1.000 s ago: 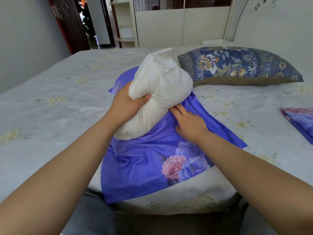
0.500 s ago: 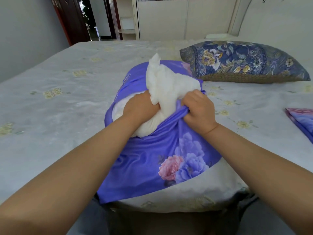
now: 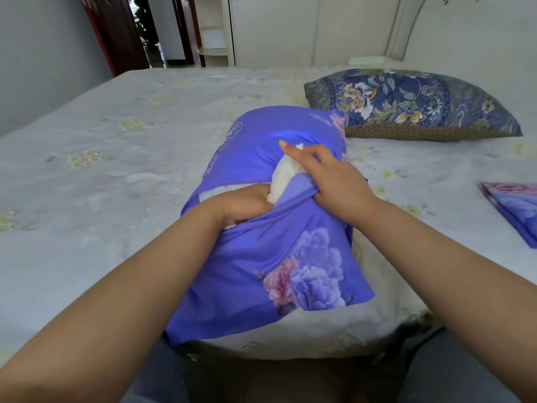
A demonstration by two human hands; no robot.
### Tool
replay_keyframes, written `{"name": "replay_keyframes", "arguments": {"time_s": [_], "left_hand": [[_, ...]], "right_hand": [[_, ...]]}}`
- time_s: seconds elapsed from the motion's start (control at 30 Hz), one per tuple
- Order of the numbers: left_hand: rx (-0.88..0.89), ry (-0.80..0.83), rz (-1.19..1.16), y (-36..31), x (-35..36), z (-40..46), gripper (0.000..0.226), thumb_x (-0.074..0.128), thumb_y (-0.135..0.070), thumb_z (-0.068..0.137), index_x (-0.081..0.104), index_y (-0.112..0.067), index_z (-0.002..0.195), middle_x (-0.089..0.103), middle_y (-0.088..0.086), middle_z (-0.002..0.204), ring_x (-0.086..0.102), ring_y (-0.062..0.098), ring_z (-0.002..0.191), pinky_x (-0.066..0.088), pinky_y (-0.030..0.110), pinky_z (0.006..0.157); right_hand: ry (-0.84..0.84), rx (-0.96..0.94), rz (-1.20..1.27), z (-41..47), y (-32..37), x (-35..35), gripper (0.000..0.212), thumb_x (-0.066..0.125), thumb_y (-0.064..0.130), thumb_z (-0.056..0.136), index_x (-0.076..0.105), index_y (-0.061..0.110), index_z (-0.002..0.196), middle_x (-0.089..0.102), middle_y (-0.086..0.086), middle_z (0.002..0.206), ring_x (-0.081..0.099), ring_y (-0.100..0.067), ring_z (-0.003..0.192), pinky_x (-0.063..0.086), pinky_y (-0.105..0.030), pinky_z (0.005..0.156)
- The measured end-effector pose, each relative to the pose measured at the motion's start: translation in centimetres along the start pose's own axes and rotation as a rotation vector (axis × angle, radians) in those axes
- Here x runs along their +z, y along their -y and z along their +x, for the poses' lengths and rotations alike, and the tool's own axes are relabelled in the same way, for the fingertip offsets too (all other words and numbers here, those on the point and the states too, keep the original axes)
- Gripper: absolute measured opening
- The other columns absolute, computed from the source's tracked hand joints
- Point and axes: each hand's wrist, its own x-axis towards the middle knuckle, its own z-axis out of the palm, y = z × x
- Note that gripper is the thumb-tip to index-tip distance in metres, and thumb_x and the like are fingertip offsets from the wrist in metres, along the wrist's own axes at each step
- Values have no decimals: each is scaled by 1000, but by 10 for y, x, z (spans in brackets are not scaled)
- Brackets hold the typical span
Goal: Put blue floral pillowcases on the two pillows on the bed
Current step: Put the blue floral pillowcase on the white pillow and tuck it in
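bed [image 3: 116,175] | pillow [image 3: 283,175] deeper in pillowcase [image 3: 261,257] than before; left hand [image 3: 241,205] grips pillow; right hand [image 3: 334,181] grips pillowcase

Bright, even daylight; soft shadows only. Satin sheen glares pale on the pillowcase [image 3: 270,132] top. Wide-angle lens bends the wardrobe [image 3: 313,27] lines and stretches forearms at the lower corners. Slight overall softness.

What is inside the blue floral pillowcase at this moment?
The white pillow is inside the blue floral pillowcase; only a part shows at the opening. The left hand reaches in there; its fingertips and the rest of the pillow are covered.
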Motion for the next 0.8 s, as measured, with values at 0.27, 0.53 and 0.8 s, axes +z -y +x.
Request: {"name": "replay_keyframes", "arguments": {"time_s": [0.27, 0.53, 0.8], "left_hand": [[230, -999, 871, 36, 59, -60, 46, 60, -59, 96, 66, -14, 103, 63, 12, 104, 53, 37, 91, 46, 48, 79], [175, -762, 941, 35, 14, -30, 10, 56, -22, 91, 54, -17, 99, 62, 10, 87, 62, 39, 70, 45, 40, 52], [30, -634, 659, 45, -28, -10, 33, 76, -62, 82, 71, -29, 86, 51, 6, 139, 48, 33, 127, 46, 45, 102]], "right_hand": [[82, 266, 287, -18, -28, 4, 70, 51, 5, 82, 59, 44, 139, 70, 5, 131, 66, -31, 113, 51, -40, 86], [515, 250, 333, -13, -18, -27, 31, 57, 34, 101, 67, 18, 77, 68, 2, 82, 58, -16, 77, 49, -37, 83], [547, 155, 24, -14, -37, -36, 47, 59, 60, 101, 68, 21, 78, 63, -3, 77, 57, -27, 72, 46, -38, 70]]}}
